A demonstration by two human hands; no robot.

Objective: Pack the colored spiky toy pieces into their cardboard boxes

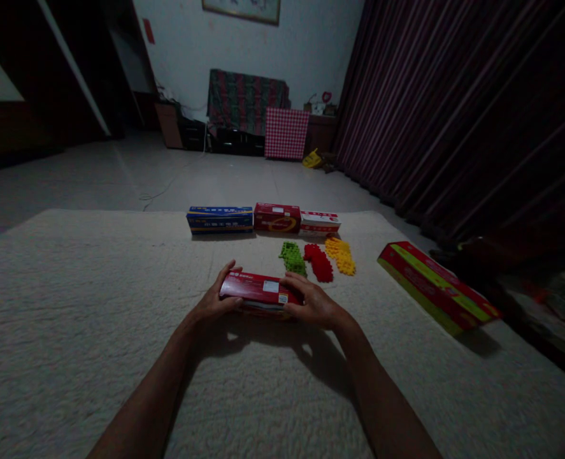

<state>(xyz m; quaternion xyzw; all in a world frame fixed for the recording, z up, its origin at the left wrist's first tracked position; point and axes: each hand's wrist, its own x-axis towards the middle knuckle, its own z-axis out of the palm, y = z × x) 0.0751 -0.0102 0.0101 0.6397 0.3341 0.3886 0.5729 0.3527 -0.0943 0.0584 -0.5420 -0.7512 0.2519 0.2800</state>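
Red carton point(258, 289) held low, just below the middle of the view, long side running from nine to three o'clock, a white label on its upper face. Gripped at the nine o'clock end by the left hand point(220, 298), thumb along the near edge, fingers curled over the far edge. Gripped at the three o'clock end by the right hand point(313, 301), pinching likewise between thumb and fingers. Hard to tell whether lifted or touching the pale textured cover point(120, 306) below.

From the carton, toward eleven o'clock, a blue box point(220, 220); at twelve, a dark red box point(277, 218) with a yellow swirl; at one, a white-and-red box point(320, 224). All three in a row near the far edge of the cover.

Between one and two o'clock, a green knobbly piece point(293, 257); toward two, a red knobbly piece point(319, 262), then a yellow knobbly piece point(341, 255), all lying flat. At three o'clock, well apart, a long red-and-green box point(437, 287), set at a slant.

Beyond, toward twelve, a red checked cloth point(286, 133) near the wall point(311, 51); toward two, a dark purple curtain point(435, 108).
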